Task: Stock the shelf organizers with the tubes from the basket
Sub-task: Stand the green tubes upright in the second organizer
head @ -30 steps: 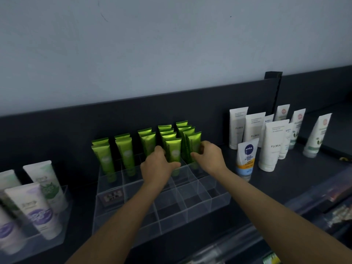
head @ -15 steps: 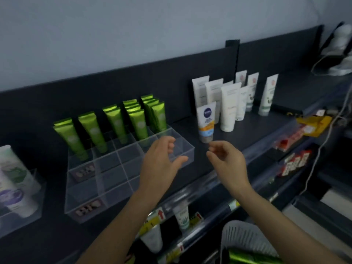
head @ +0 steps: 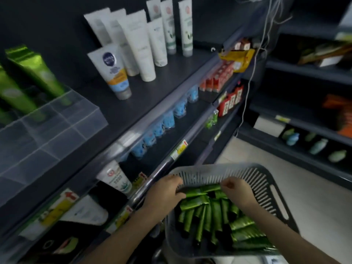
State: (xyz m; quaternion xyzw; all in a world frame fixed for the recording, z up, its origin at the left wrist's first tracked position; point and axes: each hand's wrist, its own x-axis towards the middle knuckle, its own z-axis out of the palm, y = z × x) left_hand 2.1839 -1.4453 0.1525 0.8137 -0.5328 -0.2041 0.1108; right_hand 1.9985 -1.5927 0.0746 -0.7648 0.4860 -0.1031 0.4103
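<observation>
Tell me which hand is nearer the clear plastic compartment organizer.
Left. The left hand is at the shelf-side rim of the grey slotted basket, below the organizer; the right hand farther right, over the green tubes.

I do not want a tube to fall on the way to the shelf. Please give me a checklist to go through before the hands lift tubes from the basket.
1. Green tubes in the basket: ok, many lie there.
2. Left hand grips a tube: cannot tell, fingertips blurred.
3. Right hand grips a tube: cannot tell, fingers hidden.
4. Free compartments in the clear organizer: ok, front ones empty.
5. Basket stands steady: cannot tell, its support is hidden.
</observation>
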